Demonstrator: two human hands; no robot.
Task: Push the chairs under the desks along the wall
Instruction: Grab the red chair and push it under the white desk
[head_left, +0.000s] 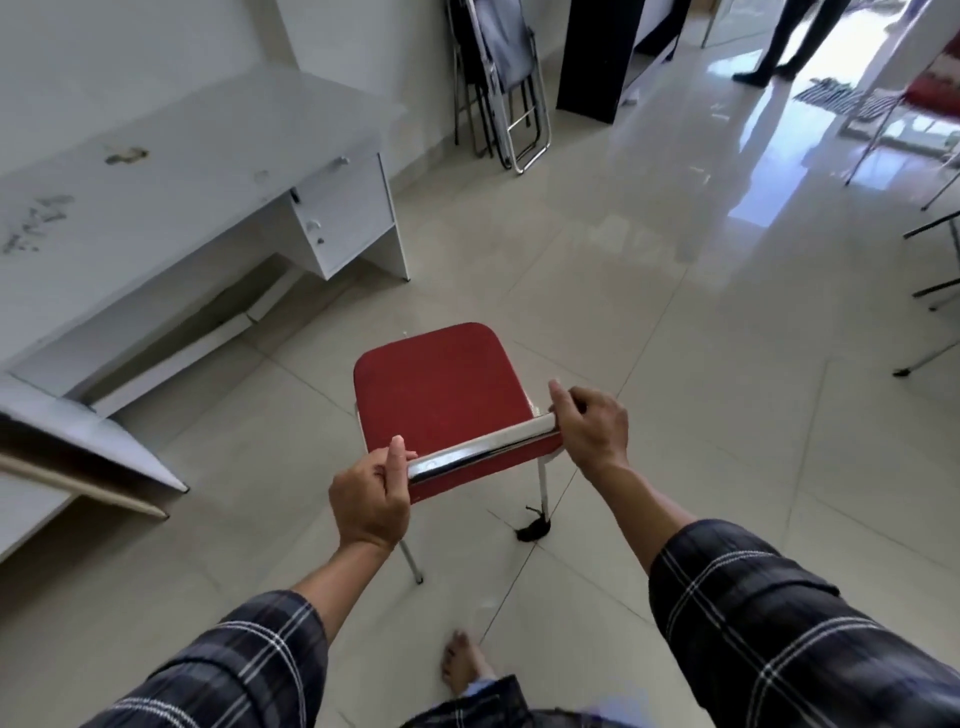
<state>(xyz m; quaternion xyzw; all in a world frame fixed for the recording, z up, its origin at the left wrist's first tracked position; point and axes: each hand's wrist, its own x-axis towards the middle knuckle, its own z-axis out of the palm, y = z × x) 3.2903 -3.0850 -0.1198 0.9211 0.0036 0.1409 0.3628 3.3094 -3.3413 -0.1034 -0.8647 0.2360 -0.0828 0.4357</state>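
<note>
A red-cushioned chair (441, 384) with chrome legs stands on the tiled floor in the middle of the head view. Its chrome top rail (480, 453) runs across the backrest near me. My left hand (371, 499) grips the rail's left end, thumb up. At the right end, my right hand (589, 426) is wrapped around the rail. A white desk (171, 171) with a drawer unit stands along the left wall, its open knee space facing the chair, about a chair's width away.
A second white desk corner (78, 441) juts in at the lower left. Folded chairs (498, 78) lean on the far wall. A dark cabinet (602, 52) and a person's legs (789, 36) are at the back. More chair legs (935, 270) stand at the right edge. My bare foot (462, 665) is below.
</note>
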